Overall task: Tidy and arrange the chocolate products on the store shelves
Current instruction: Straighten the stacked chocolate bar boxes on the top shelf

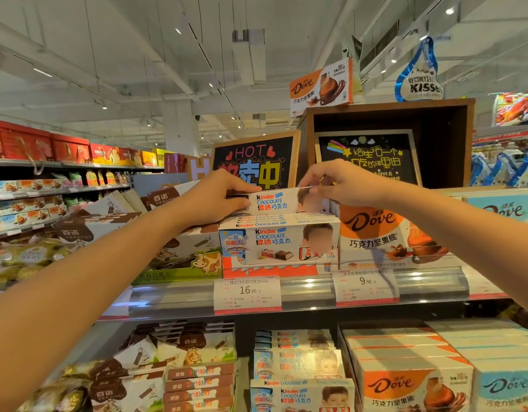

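Both hands hold one Kinder box above the Kinder stack on the top shelf. The left hand grips the box's left end, fingers curled over its top, thumb beneath. The right hand pinches its upper right corner. The box stands tilted between them, front facing out, just beside the Dove box.

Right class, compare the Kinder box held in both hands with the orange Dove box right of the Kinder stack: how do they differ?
The held Kinder box is white with blue and red lettering; the orange Dove box has dark script.
The Kinder box is raised above the Kinder stack, gripped by the left hand and right hand; the Dove box stands untouched.
Both face forward.
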The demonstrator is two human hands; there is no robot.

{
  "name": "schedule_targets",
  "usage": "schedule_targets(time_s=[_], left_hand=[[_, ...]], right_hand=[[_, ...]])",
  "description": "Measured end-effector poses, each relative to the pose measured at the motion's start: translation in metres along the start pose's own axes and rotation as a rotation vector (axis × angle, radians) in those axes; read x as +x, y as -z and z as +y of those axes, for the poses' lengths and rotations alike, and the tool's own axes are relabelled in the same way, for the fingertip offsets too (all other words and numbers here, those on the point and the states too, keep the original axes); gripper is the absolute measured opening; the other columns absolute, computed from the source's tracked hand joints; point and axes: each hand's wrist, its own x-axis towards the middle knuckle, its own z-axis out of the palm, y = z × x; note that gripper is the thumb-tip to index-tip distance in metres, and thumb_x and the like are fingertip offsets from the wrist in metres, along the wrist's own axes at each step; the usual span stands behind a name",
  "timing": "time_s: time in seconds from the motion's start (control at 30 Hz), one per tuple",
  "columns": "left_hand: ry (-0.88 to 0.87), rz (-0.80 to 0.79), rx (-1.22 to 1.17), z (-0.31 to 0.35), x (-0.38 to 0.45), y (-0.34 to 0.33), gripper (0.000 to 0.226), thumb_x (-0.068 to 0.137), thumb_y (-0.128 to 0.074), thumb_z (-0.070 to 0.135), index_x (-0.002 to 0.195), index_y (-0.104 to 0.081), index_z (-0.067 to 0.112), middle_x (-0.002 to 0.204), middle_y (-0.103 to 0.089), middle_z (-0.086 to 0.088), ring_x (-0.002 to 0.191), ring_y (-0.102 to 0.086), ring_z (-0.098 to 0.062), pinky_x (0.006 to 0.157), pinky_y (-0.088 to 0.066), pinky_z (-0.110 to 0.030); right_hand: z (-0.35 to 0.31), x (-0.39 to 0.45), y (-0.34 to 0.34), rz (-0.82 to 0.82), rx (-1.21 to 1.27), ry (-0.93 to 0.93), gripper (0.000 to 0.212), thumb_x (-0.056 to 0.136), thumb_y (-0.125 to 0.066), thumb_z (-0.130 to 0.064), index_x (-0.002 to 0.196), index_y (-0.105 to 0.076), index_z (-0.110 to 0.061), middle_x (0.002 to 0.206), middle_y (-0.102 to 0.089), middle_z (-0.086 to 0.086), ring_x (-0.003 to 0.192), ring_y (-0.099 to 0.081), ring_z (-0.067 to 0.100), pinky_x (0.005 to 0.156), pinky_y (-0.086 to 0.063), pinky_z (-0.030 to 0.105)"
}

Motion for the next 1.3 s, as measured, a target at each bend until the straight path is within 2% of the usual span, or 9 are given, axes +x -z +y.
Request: schedule_targets(time_s=[0.23,0.33,0.4,0.53,0.7,0.9,0.97,1.17,1.3], left_hand=[[0.04,-0.119,-0.084,0.004,-0.002,0.001,0.034,0.095,-0.05,0.016,0.128,-0.056,0.009,0.097,-0.065,0.008,0.06,-0.057,0.005,0.053,-0.042,-0.005],[0.057,-0.242,-0.091,0.006,-0.004,0.01,0.052,0.085,-0.052,0.046,0.12,-0.063,0.009,0.106,-0.066,0.014,0.081,-0.064,-0.02,0.075,-0.054,-0.024],[0.051,-0.342,-0.044,0.011,-0.006,0.016,0.066,0.07,-0.059,0.057,0.126,-0.059,0.023,0.123,-0.058,0.016,0.102,-0.061,-0.009,0.092,-0.048,-0.027],[-0.006,-0.398,0.072,0.014,-0.012,0.017,0.075,0.063,-0.074,0.049,0.131,-0.042,0.036,0.113,-0.052,0.028,0.101,-0.053,0.008,0.076,-0.04,-0.003],[-0.035,-0.356,0.014,0.002,-0.013,0.015,0.061,0.074,-0.075,0.038,0.13,-0.053,0.026,0.116,-0.062,0.016,0.101,-0.06,0.001,0.076,-0.047,-0.009],[-0.034,-0.359,0.012,0.002,-0.012,0.013,0.046,0.081,-0.067,0.038,0.124,-0.059,0.025,0.115,-0.064,0.013,0.102,-0.059,0.001,0.077,-0.044,-0.003],[-0.026,-0.356,0.024,0.002,-0.011,0.013,0.047,0.08,-0.067,0.04,0.124,-0.059,0.026,0.115,-0.064,0.013,0.102,-0.06,-0.001,0.081,-0.046,-0.008],[-0.074,-0.312,0.075,-0.001,-0.014,0.01,0.05,0.08,-0.064,0.046,0.126,-0.058,0.028,0.114,-0.061,0.013,0.101,-0.058,-0.003,0.084,-0.051,-0.023],[-0.071,-0.316,0.115,0.003,-0.015,0.011,0.058,0.075,-0.051,0.061,0.12,-0.063,0.027,0.113,-0.059,0.006,0.101,-0.057,-0.009,0.087,-0.05,-0.033]], right_hand=[[0.0,0.001,0.003,0.026,-0.021,-0.022,0.026,0.088,-0.058,-0.008,0.111,-0.069,-0.016,0.085,-0.053,-0.019,0.079,-0.052,0.002,0.063,-0.038,0.008],[-0.003,0.001,0.004,0.0,0.03,-0.056,0.022,0.089,-0.059,-0.013,0.105,-0.072,-0.007,0.088,-0.059,-0.011,0.088,-0.059,0.018,0.074,-0.049,0.023],[-0.005,0.002,0.008,-0.028,0.084,-0.104,0.023,0.092,-0.055,-0.015,0.101,-0.072,-0.001,0.094,-0.062,-0.002,0.094,-0.059,0.026,0.084,-0.05,0.036],[-0.005,0.013,0.013,-0.078,0.159,-0.254,0.025,0.097,-0.048,-0.018,0.114,-0.065,-0.011,0.11,-0.06,0.001,0.104,-0.056,0.019,0.084,-0.049,0.028],[-0.002,0.023,0.01,-0.251,0.201,-0.399,0.031,0.092,-0.054,-0.036,0.103,-0.069,-0.011,0.112,-0.06,0.015,0.109,-0.055,0.032,0.093,-0.046,0.038],[-0.001,0.03,0.003,-0.192,0.274,-0.458,0.025,0.093,-0.055,-0.026,0.111,-0.067,-0.013,0.108,-0.06,0.0,0.102,-0.053,0.018,0.087,-0.043,0.03],[-0.001,0.034,0.005,-0.195,0.35,-0.533,0.022,0.091,-0.059,-0.022,0.107,-0.067,-0.009,0.103,-0.062,0.002,0.096,-0.054,0.017,0.079,-0.044,0.027],[-0.011,0.049,0.017,-0.366,0.365,-0.65,0.025,0.089,-0.061,-0.013,0.112,-0.061,-0.007,0.114,-0.064,0.009,0.103,-0.057,0.023,0.088,-0.046,0.033],[-0.013,0.047,0.005,-0.189,0.259,-0.59,0.025,0.09,-0.06,-0.019,0.111,-0.062,-0.007,0.108,-0.062,0.01,0.101,-0.055,0.023,0.074,-0.047,0.031]])
